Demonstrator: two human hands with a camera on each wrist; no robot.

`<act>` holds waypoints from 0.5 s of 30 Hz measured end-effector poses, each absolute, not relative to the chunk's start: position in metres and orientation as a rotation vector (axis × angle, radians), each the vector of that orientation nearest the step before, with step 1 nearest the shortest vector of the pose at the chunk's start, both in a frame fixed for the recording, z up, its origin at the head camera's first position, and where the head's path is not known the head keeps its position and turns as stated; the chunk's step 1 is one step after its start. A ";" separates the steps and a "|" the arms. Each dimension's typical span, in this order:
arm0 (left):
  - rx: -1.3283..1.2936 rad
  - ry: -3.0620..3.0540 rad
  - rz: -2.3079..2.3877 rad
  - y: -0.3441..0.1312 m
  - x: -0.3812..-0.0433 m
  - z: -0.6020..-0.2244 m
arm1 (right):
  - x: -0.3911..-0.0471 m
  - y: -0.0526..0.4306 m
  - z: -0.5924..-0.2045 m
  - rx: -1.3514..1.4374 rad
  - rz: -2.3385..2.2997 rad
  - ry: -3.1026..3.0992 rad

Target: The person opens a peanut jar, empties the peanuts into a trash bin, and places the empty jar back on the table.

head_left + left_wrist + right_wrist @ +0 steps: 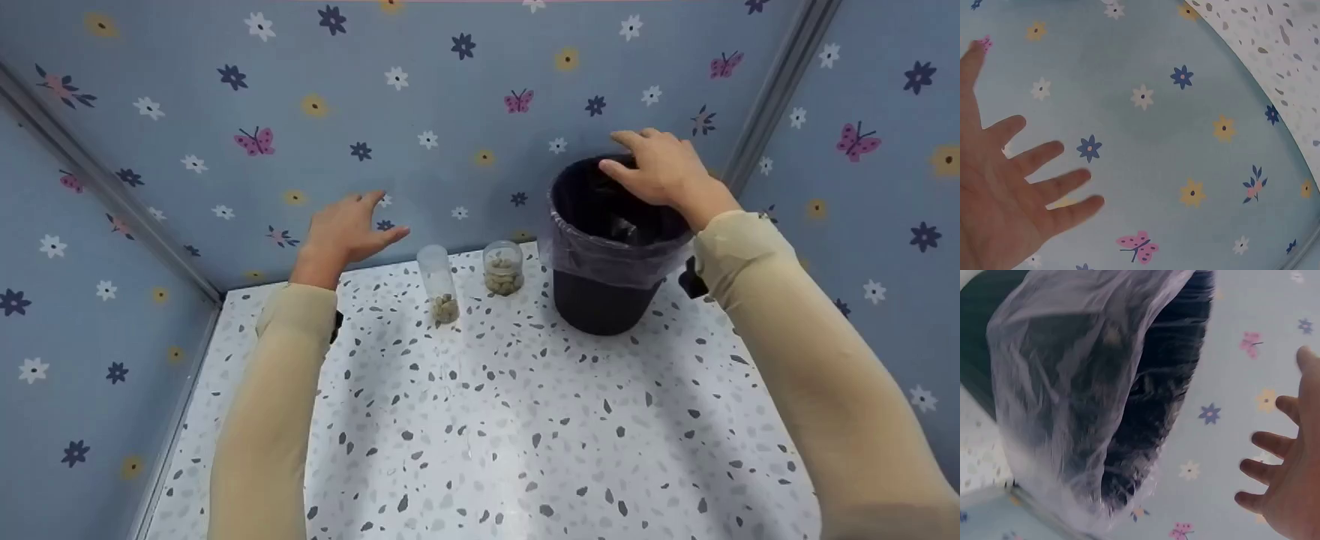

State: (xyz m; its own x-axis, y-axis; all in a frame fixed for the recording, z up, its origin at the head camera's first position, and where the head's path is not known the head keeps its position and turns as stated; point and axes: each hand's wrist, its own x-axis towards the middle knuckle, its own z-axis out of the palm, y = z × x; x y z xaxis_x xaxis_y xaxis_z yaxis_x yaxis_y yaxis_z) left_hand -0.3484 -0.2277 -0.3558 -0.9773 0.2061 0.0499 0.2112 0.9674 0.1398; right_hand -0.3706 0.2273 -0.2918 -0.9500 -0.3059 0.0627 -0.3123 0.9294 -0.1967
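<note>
Sleeves, beige, qty 2: nearest items, one on each of my forearms, both reaching fwd over a white speckled tabletop.

Containers, listed L to R, all at back of tabletop nr. the blue floral wall:

1. Clear tube, tall, narrow, upright. Cont.: small tan pcs, gathered in the bottom section; side above them see-through.

2. Clear jar, short, wider, upright, just R of tube, not touching it. Cont.: similar tan pcs, filling the lower part.

3. Bin, dark, largest of the 3, R of jar, apart from it. Fitted w/ translucent purplish liner, folded over rim & hanging down outside. Interior dark, w/ glossy wrinkled plastic showing; can't tell what else, if anything, sits inside.

Hands, qty 2:

L hand: raised, L of tube & nearest to it, apart. My fingers spread, thumb out to the side. Grip: wide, holding nothing.

R hand: raised by bin mouth, overlapping far rim in head view; R-wrist view shows a gap btw my fingers & liner. Fingers extended, spaced apart; thumb pointing L. Grip: wide, loose, holding nothing.
</note>
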 end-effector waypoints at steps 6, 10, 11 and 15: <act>-0.333 -2.923 -0.376 -0.226 -0.335 -0.372 | -0.353 0.220 -0.310 0.483 0.547 -2.844; -0.310 -2.871 -0.486 -0.230 -0.324 -0.381 | -0.343 0.213 -0.319 0.510 0.670 -2.740; -0.303 -2.866 -0.515 -0.230 -0.322 -0.383 | -0.341 0.212 -0.321 0.517 0.701 -2.724; -0.275 -2.874 -0.617 -0.231 -0.318 -0.398 | -0.333 0.212 -0.325 0.560 0.780 -2.687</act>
